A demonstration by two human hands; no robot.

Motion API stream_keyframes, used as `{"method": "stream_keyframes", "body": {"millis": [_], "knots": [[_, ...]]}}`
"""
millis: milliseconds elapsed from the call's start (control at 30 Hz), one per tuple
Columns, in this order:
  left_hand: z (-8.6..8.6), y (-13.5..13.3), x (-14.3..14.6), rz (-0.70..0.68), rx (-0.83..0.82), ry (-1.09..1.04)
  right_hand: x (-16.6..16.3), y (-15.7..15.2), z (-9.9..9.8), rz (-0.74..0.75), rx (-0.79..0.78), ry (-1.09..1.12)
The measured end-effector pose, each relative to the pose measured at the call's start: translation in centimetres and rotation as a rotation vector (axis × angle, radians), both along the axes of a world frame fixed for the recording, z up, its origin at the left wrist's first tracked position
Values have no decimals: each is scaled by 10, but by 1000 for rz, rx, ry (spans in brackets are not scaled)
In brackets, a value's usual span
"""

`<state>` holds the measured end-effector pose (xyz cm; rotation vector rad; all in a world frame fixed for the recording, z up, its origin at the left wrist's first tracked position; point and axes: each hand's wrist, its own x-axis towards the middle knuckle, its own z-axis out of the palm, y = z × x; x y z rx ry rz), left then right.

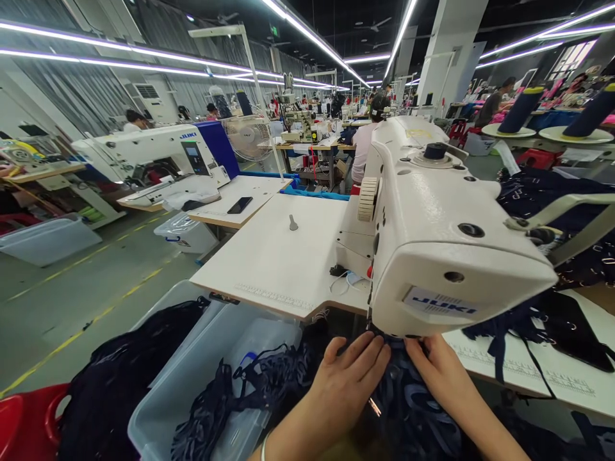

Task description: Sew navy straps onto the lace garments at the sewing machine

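Note:
My left hand (pixel 353 368) lies with its fingers stretched out and side by side, fingertips by the needle area beneath the head of a white JUKI sewing machine (pixel 456 256). Its thumb is raised apart from the fingers. Opposite, my right hand (pixel 435 362) is closed, thumb and fingers pinching navy fabric strap (pixel 396 342) at the machine; the fingertips are partly hidden by the machine head. Below and between both hands hangs a bundle of navy straps (pixel 413 410), with a small shiny metal piece (pixel 374 406) near my left wrist. The needle itself is hardly visible.
A clear plastic bin (pixel 158 397) with navy straps stands at the left, beside a dark heap (pixel 129 365) and a red stool (pixel 29 422). The white machine table (pixel 273 250) bears a small grey metal piece (pixel 293 223). More straps and a dark phone-like slab (pixel 574 326) lie right.

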<state>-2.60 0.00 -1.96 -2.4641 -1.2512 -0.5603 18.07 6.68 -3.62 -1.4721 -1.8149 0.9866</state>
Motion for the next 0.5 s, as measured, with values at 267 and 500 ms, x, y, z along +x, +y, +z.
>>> {"method": "stream_keyframes", "body": {"millis": [267, 500], "knots": [[-3, 1, 2, 9, 25, 0, -2, 2, 5, 9, -25, -63], [-9, 2, 3, 11, 57, -45, 1, 0, 4, 2, 56, 4]]}}
